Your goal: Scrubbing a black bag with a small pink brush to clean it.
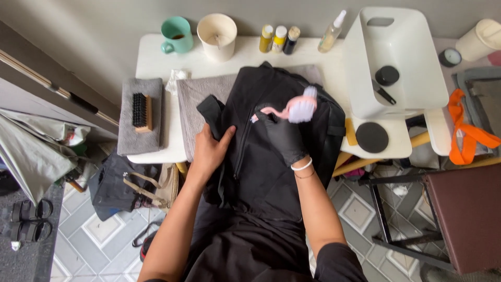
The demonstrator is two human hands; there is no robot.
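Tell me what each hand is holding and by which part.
Right hand, gloved, grips the pink brush by its handle. Left hand presses on the black bag.

soft, even daylight fills my view, bright on the white tabletop (pixel 156 60) and the white bin (pixel 417 62), with no hard glare. shadows are faint and short. the black bag (pixel 261 156) swallows detail, its folds barely readable. the brush (pixel 301 108) in my right hand (pixel 284 137) is smeared with motion blur. edges of the view bend outward slightly, and the floor (pixel 94 240) sits dimmer than the tabletop.
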